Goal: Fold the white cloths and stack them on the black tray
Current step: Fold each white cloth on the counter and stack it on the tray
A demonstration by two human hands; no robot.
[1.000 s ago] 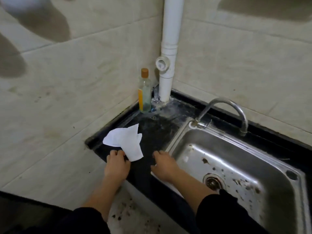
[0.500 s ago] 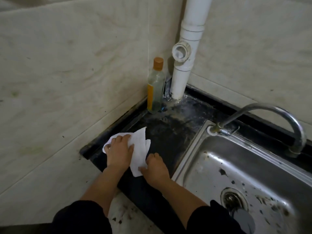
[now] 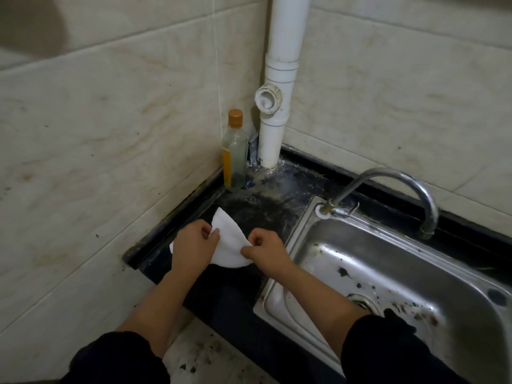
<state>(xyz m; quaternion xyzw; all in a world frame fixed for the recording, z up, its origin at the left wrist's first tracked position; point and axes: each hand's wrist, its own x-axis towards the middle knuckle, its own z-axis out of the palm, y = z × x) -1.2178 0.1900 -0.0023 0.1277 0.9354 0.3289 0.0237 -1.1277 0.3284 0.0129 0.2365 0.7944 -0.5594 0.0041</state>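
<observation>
The head camera looks down on a stained black countertop that runs into a corner of beige tiled wall. There a clear bottle with an orange cap, holding some pale liquid, stands just beside a white plastic pipe. To the right lies a speckled steel sink under a curved metal faucet. Near the counter's front edge, the left hand and right hand each pinch one side of the soft white cloth, holding it between them over the counter.
</observation>
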